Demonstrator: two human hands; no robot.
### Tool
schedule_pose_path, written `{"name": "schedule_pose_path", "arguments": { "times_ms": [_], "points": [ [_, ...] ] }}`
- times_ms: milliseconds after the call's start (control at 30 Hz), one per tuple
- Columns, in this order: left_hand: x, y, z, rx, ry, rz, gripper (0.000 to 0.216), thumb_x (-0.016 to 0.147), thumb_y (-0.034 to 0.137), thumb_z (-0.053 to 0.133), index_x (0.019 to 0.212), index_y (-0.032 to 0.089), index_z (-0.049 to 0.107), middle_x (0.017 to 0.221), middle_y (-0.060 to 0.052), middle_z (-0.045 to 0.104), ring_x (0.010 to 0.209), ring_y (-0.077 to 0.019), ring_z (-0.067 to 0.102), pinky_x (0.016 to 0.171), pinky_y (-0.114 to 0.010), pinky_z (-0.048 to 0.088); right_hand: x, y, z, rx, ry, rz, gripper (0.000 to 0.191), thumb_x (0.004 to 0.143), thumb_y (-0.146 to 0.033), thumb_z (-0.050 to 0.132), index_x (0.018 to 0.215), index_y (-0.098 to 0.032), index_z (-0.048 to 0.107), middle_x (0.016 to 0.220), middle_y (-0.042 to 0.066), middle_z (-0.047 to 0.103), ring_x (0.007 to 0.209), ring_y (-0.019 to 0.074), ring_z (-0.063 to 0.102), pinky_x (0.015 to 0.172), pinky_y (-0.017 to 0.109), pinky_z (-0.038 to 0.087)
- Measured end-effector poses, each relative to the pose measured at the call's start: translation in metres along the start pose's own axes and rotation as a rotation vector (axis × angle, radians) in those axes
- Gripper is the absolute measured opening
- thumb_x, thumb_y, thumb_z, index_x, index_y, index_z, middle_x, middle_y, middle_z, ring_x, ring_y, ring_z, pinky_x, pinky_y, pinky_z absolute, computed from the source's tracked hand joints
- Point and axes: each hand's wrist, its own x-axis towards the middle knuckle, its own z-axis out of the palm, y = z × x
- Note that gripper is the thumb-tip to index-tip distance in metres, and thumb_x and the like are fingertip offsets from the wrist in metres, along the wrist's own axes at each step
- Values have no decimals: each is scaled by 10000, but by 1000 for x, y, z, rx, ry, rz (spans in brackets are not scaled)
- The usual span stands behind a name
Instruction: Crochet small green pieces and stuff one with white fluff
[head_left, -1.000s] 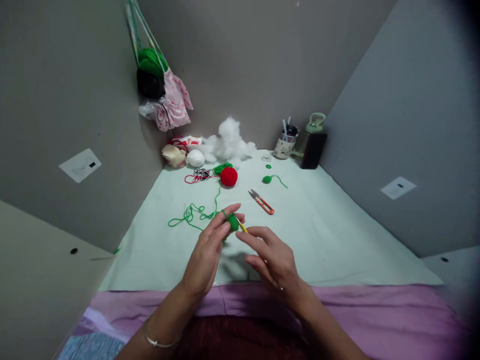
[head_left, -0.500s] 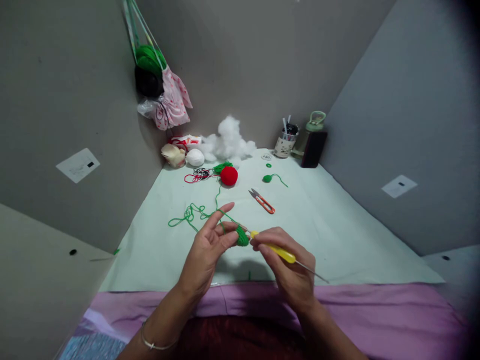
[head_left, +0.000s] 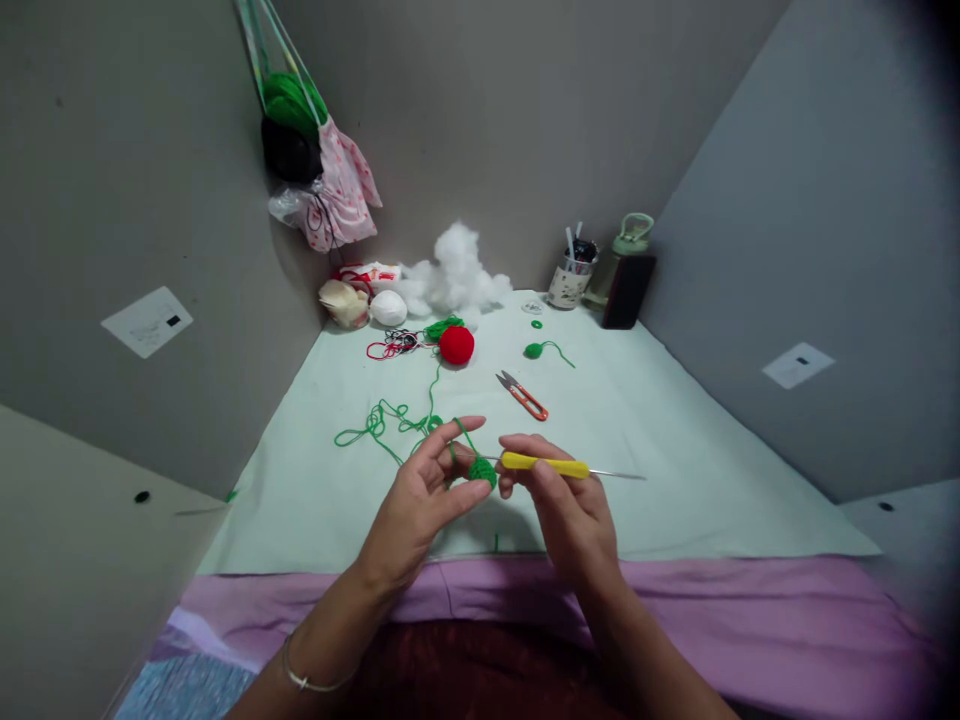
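Note:
My left hand [head_left: 409,505] pinches a small green crochet piece [head_left: 482,472] between thumb and fingers. Green yarn [head_left: 466,434] runs from the piece over my raised left index finger, then back toward a loose tangle [head_left: 382,418] on the table. My right hand [head_left: 574,510] is closed on the yellow handle of a crochet hook [head_left: 546,465]. The hook lies almost level, its front metal end reaching the top of the green piece; its exact tip is hidden there. The rear metal end sticks out to the right.
Orange thread snips [head_left: 523,396] lie beyond my hands. Past them are a small green crocheted bit [head_left: 533,351] with a tail, a red ball [head_left: 456,345], and white stuffing [head_left: 459,270]. A pen cup [head_left: 568,290], a bottle [head_left: 631,235] and a dark phone-like slab [head_left: 629,292] stand back right.
My right hand has turned the hook from slanting down to the right to nearly level. The left index finger has tipped lower and rightward. The whole view has shifted slightly.

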Motion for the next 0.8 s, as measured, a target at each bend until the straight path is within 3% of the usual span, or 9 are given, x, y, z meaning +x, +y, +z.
{"name": "schedule_pose_path", "arguments": {
  "times_ms": [233,400,600,800],
  "points": [
    [-3,2,4,-70,-28,-19,610,839,293,825,1412,272,615,926,-5,633,872,-135,592,889,-291,446,4,3,1,173,-36,34,190,993,-350,645,1079,-242,776,878,39,686,757,158,654,708,308,554],
    [-3,-1,5,-50,-24,6,716,828,248,837,1482,272,546,887,7,642,849,-132,594,873,-292,454,4,0,-3,67,-73,-31,53,925,-285,744,940,-247,779,886,25,664,784,153,625,714,290,517],
    [-6,-2,2,4,1,48,818,834,230,829,1553,341,454,954,14,650,866,-119,585,839,-261,450,0,-9,-11,-97,-182,-44,117,924,-345,742,945,-254,814,978,70,678,910,201,649,798,353,556],
    [-7,-1,4,48,-38,34,845,837,269,828,1577,299,422,937,0,657,833,-131,568,833,-283,441,-3,-13,-3,-215,-86,-156,167,958,-240,699,1056,-301,819,922,48,692,824,167,648,671,300,536]
  ]
}}
